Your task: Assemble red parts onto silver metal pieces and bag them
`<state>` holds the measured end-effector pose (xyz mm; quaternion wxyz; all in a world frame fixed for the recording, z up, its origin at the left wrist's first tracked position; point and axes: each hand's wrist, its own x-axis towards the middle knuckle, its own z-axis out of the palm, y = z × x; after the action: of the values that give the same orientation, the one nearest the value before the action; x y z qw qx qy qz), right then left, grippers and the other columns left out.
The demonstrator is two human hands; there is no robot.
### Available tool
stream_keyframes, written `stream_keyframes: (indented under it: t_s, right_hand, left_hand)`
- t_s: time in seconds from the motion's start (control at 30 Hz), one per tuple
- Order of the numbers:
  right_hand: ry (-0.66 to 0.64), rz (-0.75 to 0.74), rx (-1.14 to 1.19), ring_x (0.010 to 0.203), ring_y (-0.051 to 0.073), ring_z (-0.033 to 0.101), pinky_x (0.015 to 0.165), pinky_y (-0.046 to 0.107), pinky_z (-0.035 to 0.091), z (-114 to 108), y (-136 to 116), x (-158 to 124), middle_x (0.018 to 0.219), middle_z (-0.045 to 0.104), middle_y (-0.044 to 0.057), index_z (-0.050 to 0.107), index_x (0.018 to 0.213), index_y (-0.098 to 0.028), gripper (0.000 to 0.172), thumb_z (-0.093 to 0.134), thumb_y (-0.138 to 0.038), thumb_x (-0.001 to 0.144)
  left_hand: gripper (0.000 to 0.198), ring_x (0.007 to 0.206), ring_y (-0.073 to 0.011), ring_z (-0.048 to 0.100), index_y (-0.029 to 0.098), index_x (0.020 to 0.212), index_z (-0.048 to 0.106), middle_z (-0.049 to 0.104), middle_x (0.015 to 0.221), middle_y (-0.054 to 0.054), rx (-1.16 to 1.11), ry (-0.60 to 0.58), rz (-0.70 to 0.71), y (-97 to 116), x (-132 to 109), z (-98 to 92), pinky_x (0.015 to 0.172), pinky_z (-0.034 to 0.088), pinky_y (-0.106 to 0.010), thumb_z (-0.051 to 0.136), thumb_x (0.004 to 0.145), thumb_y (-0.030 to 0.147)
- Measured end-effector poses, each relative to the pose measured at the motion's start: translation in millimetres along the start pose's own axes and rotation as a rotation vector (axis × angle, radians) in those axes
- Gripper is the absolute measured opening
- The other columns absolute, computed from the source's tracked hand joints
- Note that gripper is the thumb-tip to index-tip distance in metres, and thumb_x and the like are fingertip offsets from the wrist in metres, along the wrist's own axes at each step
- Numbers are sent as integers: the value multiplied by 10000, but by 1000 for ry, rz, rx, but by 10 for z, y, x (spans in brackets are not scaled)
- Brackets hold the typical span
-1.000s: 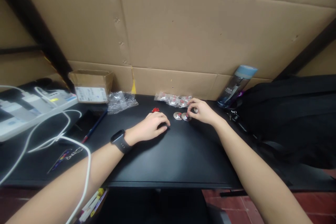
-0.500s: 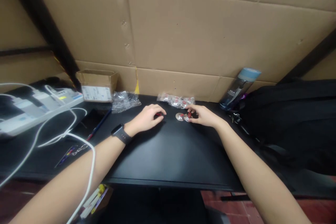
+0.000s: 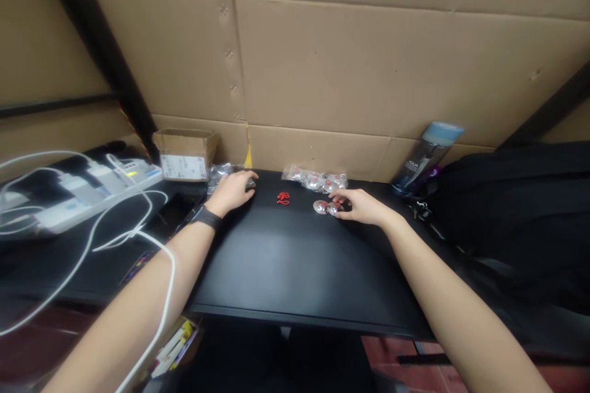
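Observation:
My left hand (image 3: 230,191) is over a heap of crumpled clear plastic bags (image 3: 220,173), its fingers curled on the plastic at the heap's right side; its grip is partly hidden. To its right, a small pile of red cord loops (image 3: 283,198) lies on the black table. My right hand (image 3: 359,205) pinches a small round silver finger cymbal (image 3: 332,209) with a red cord, at the thumb and fingertips. A second silver cymbal (image 3: 319,207) lies flat just left of it. Behind them, several more silver-and-red pieces lie in clear packets (image 3: 315,180).
A cardboard box (image 3: 185,156) stands at the back left, near a white power strip (image 3: 101,199) with plugs and loose cables. A blue-lidded bottle (image 3: 428,159) and a black bag (image 3: 516,215) are on the right. Cardboard panels rise behind the table.
My left hand has moved left from the red cords to the plastic bags, uncovering the cord pile. My right hand stays at the cymbals. The view has shifted slightly.

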<state>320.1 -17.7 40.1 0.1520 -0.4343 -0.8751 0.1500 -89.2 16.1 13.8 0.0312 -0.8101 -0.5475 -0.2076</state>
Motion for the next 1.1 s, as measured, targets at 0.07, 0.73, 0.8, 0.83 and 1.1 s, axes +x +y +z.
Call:
stream_keyframes:
  t_s: [0.07, 0.73, 0.8, 0.83, 1.1]
  right_hand:
    - [-12, 7, 3, 899, 215, 729, 825, 330, 551, -20, -42, -6, 1045, 762, 49, 680, 1212, -236, 448, 768, -254, 774]
    - [96, -191, -81, 1215, 281, 622, 1075, 471, 476, 141, -308, 107, 1277, 681, 97, 730, 1135, -246, 266, 725, -308, 877]
    - [88, -145, -128, 1153, 280, 654, 1042, 452, 495, 26, -231, 58, 1218, 708, 100, 722, 1173, -231, 321, 711, -230, 852]
    - [81, -120, -149, 1114, 282, 670, 1016, 443, 507, -19, -187, 37, 1187, 720, 100, 728, 1167, -223, 332, 711, -209, 835]
    - [30, -41, -128, 799, 210, 702, 763, 312, 528, -15, -73, 53, 897, 780, 52, 789, 947, -210, 157, 660, -179, 864]
  left_hand:
    - [410, 1147, -317, 655, 219, 1240, 637, 687, 1284, -115, -21, 13, -9, 30, 5, 14, 1014, 482, -454, 632, 835, 281]
    - [396, 1220, -257, 585, 273, 1382, 547, 644, 1348, -73, -294, -65, 441, 1220, -279, -61, 1026, 443, -421, 561, 988, 317]
    - [443, 1279, -262, 541, 316, 1461, 484, 586, 1437, -63, -242, -86, 475, 1291, -304, -45, 1041, 413, -427, 505, 1020, 296]
    - [442, 1284, -260, 531, 337, 1471, 477, 577, 1448, -54, -213, -95, 492, 1320, -312, -36, 1041, 401, -428, 477, 1033, 285]
    - [341, 1181, -234, 560, 311, 1341, 599, 669, 1278, -51, -121, -83, 527, 1428, -239, 109, 990, 349, -391, 393, 1070, 284]
